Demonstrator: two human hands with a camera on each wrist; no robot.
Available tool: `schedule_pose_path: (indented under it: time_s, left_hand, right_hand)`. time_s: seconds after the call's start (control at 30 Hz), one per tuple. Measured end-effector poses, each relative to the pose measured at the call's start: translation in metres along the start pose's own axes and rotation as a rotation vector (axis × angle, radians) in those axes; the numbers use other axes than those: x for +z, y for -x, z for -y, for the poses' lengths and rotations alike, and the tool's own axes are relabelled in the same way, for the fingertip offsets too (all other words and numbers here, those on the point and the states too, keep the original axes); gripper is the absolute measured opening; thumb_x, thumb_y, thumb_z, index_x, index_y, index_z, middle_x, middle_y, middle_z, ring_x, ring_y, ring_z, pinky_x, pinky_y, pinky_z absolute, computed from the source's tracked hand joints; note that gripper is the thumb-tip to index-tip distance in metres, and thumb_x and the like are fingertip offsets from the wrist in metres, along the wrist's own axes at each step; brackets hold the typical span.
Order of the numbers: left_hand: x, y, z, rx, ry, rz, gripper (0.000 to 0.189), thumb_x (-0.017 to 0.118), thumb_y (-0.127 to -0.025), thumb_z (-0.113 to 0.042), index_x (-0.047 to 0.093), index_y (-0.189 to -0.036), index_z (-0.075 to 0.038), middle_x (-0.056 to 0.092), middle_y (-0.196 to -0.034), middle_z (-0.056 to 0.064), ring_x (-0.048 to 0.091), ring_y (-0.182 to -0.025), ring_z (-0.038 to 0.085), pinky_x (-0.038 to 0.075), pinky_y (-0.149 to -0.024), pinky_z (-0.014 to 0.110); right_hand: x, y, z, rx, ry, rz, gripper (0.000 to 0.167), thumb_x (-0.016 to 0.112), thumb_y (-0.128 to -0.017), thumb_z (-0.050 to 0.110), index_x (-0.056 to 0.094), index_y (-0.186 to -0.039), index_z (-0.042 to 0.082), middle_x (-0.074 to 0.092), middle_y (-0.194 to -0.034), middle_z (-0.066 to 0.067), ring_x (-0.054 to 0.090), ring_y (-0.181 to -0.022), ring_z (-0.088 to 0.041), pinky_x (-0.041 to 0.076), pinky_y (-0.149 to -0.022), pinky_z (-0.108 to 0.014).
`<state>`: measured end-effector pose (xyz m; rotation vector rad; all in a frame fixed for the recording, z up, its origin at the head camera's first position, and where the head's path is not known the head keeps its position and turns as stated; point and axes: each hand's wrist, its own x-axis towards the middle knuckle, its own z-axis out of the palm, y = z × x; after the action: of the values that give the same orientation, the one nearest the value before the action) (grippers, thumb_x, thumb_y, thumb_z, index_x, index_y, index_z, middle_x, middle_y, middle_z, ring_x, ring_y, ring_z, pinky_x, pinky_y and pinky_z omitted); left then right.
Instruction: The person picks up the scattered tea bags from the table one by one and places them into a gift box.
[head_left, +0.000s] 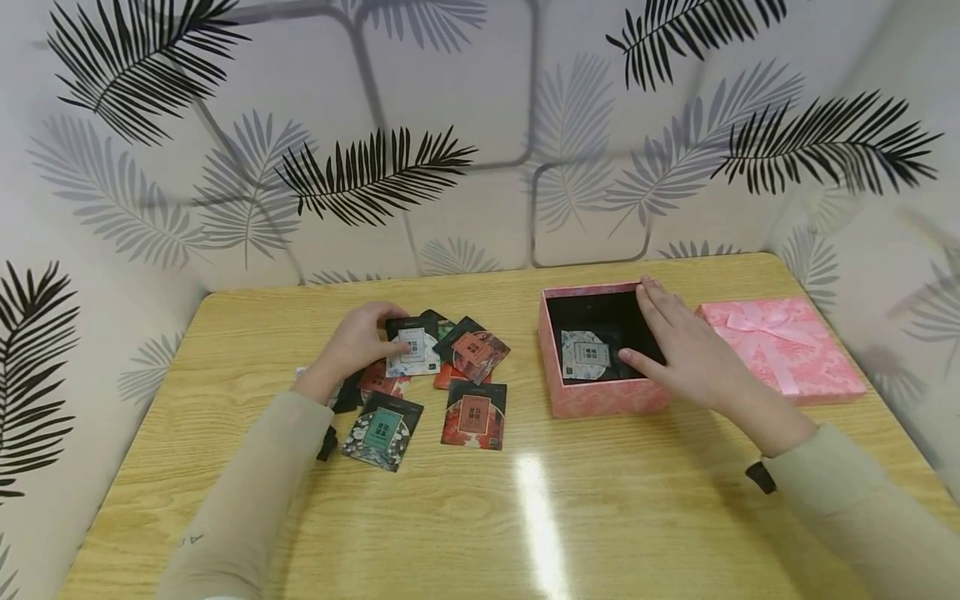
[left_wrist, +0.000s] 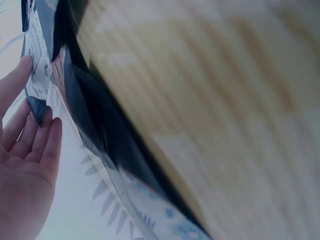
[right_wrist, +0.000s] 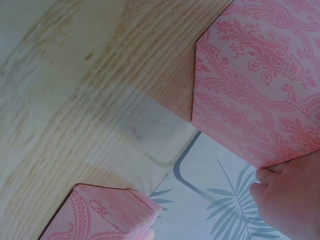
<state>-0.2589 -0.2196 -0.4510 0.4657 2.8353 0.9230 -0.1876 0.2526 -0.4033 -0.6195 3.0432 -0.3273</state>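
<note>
My left hand pinches a flat black-and-white sachet between thumb and fingers, over a loose pile of similar sachets. In the left wrist view the held sachet shows at the fingertips. Around it lie a red-and-black sachet, a green-labelled one and an orange-labelled one. My right hand rests on the right side of an open pink box, its fingers straight along the rim and the thumb over the opening. One pale sachet lies in the box's black interior.
Right of the box, a pink lid with a ribbon bow lies on the wooden table. Leaf-patterned walls stand behind the table and at its sides.
</note>
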Motion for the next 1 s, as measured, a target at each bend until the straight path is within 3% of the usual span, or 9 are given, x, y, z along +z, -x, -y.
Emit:
schedule_pose_path:
  time_s: [0.43,0.8,1.0]
  left_hand:
    - [-0.008,0.001,0.001,-0.032,0.016,-0.110,0.038,0.084,-0.094,-0.016,0.072,-0.128,-0.002,0.073,-0.122,0.020,0.064,-0.093,0.031,0.053,-0.082,0.044]
    - [-0.021,0.009,-0.010,-0.063,0.020,-0.155,0.023,0.076,-0.100,-0.014,0.079,-0.119,-0.002,0.076,-0.118,0.021,0.071,-0.100,0.035,0.059,-0.086,0.049]
    - [-0.032,0.012,-0.015,-0.048,0.031,-0.186,0.019,0.072,-0.103,-0.011,0.080,-0.117,-0.001,0.078,-0.116,0.022,0.073,-0.099,0.036,0.060,-0.085,0.049]
  right_hand:
    - [-0.001,0.001,0.000,0.000,0.006,0.008,0.097,0.059,-0.106,0.053,0.012,-0.169,-0.003,0.011,-0.178,-0.023,0.018,-0.163,-0.046,0.022,-0.127,-0.072]
    - [0.001,0.001,0.000,0.006,0.003,0.011,0.097,0.059,-0.105,0.053,0.012,-0.169,-0.003,0.011,-0.178,-0.023,0.017,-0.164,-0.046,0.022,-0.127,-0.072]
    - [-0.002,0.001,0.002,0.010,0.012,0.026,0.096,0.057,-0.106,0.054,0.010,-0.169,-0.002,0.010,-0.178,-0.023,0.017,-0.163,-0.046,0.021,-0.127,-0.073]
